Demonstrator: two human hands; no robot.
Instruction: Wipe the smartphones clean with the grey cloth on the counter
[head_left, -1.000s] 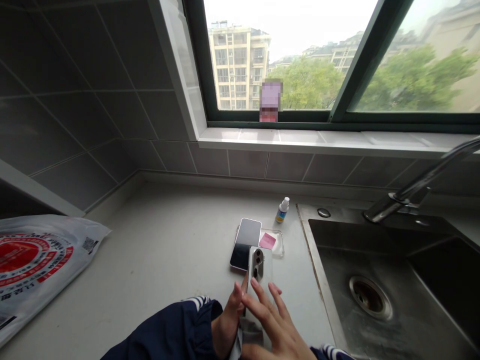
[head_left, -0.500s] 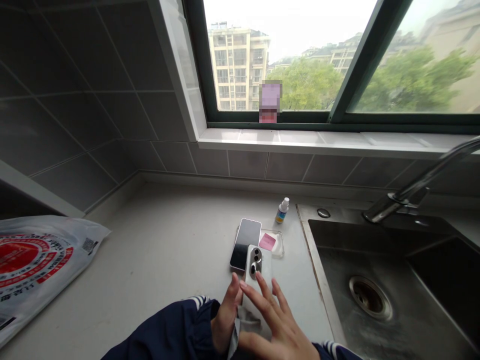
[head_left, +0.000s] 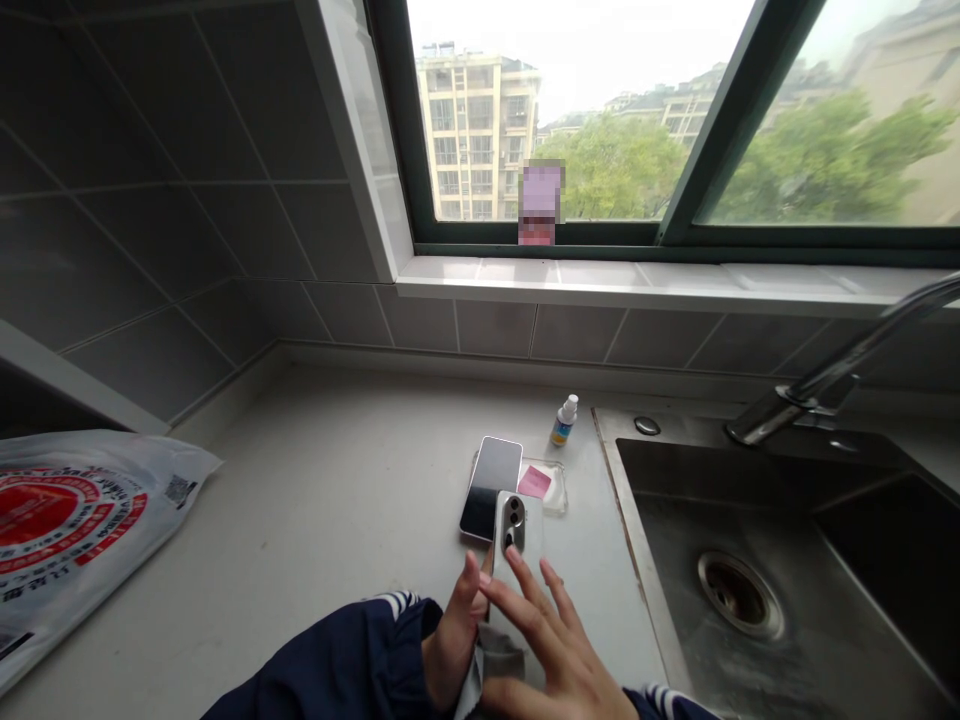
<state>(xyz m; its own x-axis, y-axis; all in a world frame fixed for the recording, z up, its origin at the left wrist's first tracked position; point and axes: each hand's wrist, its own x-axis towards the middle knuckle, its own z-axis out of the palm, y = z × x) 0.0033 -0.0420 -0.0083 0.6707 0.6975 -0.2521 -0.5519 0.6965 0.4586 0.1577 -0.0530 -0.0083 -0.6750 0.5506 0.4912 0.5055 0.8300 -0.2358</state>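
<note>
A white phone (head_left: 534, 535), its rear cameras facing up, is held in my left hand (head_left: 452, 632), whose thumb lies along the phone's left edge. Over the lower back of the phone is my right hand (head_left: 551, 640), fingers spread. A grey cloth (head_left: 501, 652) lies between the phone and my right palm; part of it hangs by my left hand. Just beyond, a second phone (head_left: 491, 487) rests screen up on the counter, partly over a clear case (head_left: 556, 488) with a pink paper (head_left: 535, 481) in it.
A small white spray bottle (head_left: 565, 420) stands behind the clear case. To the right is a steel sink (head_left: 652, 510) with a faucet (head_left: 772, 412). A plastic bag (head_left: 97, 510) with red print lies at the left. A window ledge (head_left: 600, 278) runs along the back.
My right fingers have shifted very slightly over the phone, and the phone has moved a little to the right. The cloth has shifted slightly with them.
</note>
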